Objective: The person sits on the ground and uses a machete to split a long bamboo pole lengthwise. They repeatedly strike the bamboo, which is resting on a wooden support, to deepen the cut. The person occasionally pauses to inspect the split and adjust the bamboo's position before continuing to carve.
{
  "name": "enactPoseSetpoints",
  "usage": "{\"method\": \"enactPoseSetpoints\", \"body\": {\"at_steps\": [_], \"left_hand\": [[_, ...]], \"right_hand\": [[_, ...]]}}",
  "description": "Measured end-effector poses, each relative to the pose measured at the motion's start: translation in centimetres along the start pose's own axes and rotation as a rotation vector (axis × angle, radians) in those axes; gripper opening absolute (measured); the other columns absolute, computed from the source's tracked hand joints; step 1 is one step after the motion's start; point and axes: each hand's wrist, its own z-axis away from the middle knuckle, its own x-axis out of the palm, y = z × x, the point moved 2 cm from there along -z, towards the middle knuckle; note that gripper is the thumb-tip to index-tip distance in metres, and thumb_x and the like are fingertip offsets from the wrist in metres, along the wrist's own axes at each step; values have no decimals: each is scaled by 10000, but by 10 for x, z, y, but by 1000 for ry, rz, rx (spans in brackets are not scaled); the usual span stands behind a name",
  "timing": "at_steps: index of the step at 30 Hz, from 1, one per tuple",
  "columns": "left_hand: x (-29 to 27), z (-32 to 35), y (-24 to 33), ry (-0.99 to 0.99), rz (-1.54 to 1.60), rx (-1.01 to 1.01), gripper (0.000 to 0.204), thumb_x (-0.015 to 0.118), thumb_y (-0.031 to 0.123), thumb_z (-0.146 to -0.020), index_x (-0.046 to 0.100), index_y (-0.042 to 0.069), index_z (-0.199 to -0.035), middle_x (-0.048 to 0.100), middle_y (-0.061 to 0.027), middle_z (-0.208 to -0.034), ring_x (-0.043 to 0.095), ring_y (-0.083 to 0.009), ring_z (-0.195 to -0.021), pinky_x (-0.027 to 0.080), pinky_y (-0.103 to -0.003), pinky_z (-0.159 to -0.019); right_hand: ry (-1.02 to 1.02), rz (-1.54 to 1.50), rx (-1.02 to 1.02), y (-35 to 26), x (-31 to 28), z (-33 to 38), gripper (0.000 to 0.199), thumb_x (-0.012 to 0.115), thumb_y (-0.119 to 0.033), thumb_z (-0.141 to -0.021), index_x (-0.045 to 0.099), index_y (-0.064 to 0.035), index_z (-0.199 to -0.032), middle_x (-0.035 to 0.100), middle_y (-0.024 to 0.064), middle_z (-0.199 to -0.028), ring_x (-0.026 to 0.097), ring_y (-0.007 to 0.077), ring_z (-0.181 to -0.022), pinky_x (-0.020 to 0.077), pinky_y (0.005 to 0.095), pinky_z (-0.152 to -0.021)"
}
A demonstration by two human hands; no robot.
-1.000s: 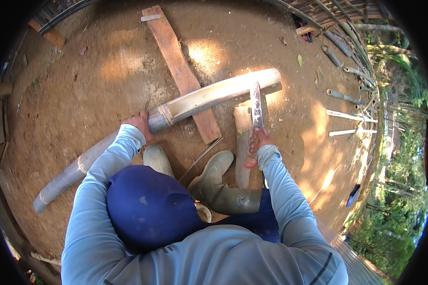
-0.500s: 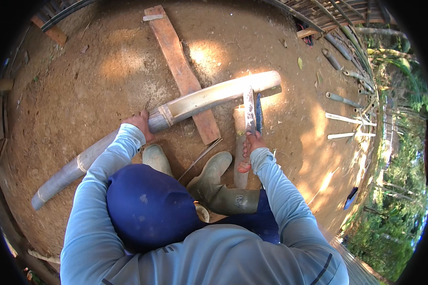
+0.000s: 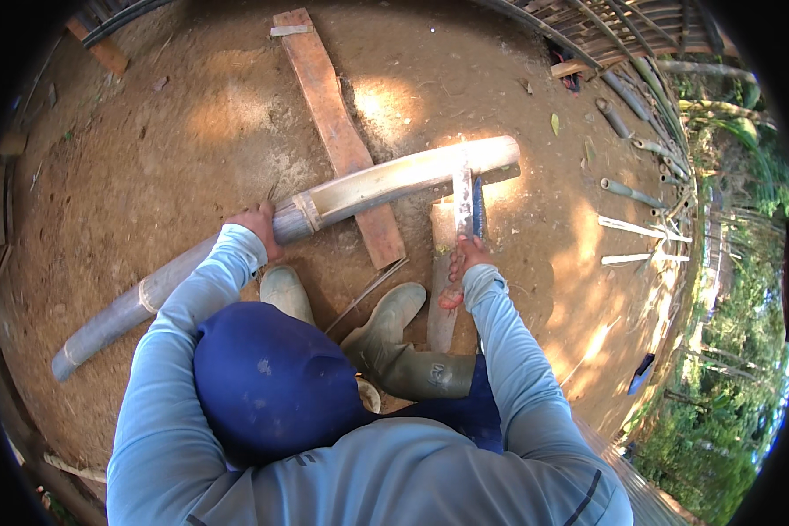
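Down since the earlier frames: the machete, then raised with its blade clear above the culm, now laid across the bamboo pole near its pale, sunlit end, edge apparently biting the wall. Judged from that: a chop landed, a cut or split started close to the far end. No shift in the pole itself, lying slantwise on the dirt floor, propped over the reddish wooden plank that crosses beneath it.

Left hand, grip wrapped tight around the pole just beside a node, steadying it. Right hand, grip clamped on the machete handle, blade pointing away from the body.

Around, from large to small: bamboo fence along the upper right edge; green trees beyond it; two rubber boots planted close under the pole; a second, shorter bamboo piece lying lengthwise beneath the right hand; cut bamboo lengths scattered by the fence; thin pale splints near them.

In the way: boots and shorter piece near the blade's line; plank directly under the pole, well left of the cut.
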Motion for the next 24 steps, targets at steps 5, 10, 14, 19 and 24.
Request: {"method": "enactPoseSetpoints", "body": {"at_steps": [5,10,14,19,24], "left_hand": [[-3,4,0,-5,14,-6,805,828,413,-686,500,39,-1318,665,-245,-1226,669,-382,-1134,534,-450,-984],[-1,0,-3,-47,-11,-5,847,803,394,-672,483,37,-1370,692,-232,-1184,687,-383,-1090,544,-437,-974],[-6,2,1,-28,-21,1,844,798,391,-680,479,36,-1376,692,-234,-1184,689,-379,-1088,544,-437,-971],[-3,2,-3,3,-10,11,817,792,395,-690,486,38,-1358,701,-239,-1156,698,-373,-1070,552,-438,-948],[2,0,-4,22,-3,18,771,793,399,-689,511,41,-1310,708,-235,-1136,701,-386,-1056,558,-448,-935]], "right_hand": [[-46,104,-18,23,19,30,213,624,-284,-969,525,-178,-1126,541,78,-660,498,197,-447,402,400,-385],[-44,120,5,-5,-14,6,229,616,-308,-966,506,-199,-1134,544,71,-705,476,211,-460,401,411,-412],[-84,227,22,21,23,30,239,622,-311,-964,506,-183,-1129,538,59,-700,483,198,-474,400,397,-416],[-75,200,-24,2,16,14,267,618,-286,-977,511,-154,-1183,536,53,-659,491,184,-453,400,375,-397],[-52,127,-36,32,38,41,212,606,-286,-988,493,-156,-1111,513,54,-649,498,188,-451,396,383,-386]]}}
